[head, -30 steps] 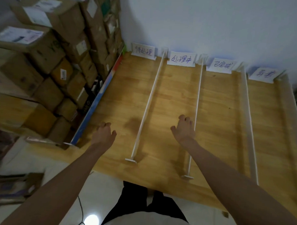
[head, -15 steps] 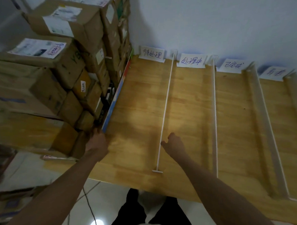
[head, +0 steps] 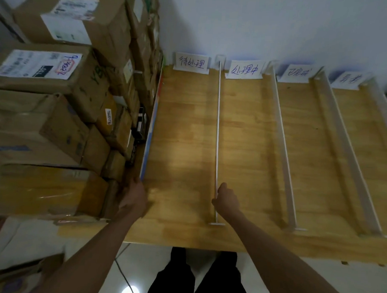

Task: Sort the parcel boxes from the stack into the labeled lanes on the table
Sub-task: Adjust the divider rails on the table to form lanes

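Left hand (head: 132, 196) reaching at stack (head: 64, 111), grip unclear; right hand (head: 225, 199) curling empty; lanes (head: 184, 128) awaiting first box.

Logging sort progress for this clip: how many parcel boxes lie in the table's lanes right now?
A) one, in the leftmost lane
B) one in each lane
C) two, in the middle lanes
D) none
D: all four lanes of the table show only bare wood between the dividers, and the boxes all sit in the stack at left, where the left hand reaches.
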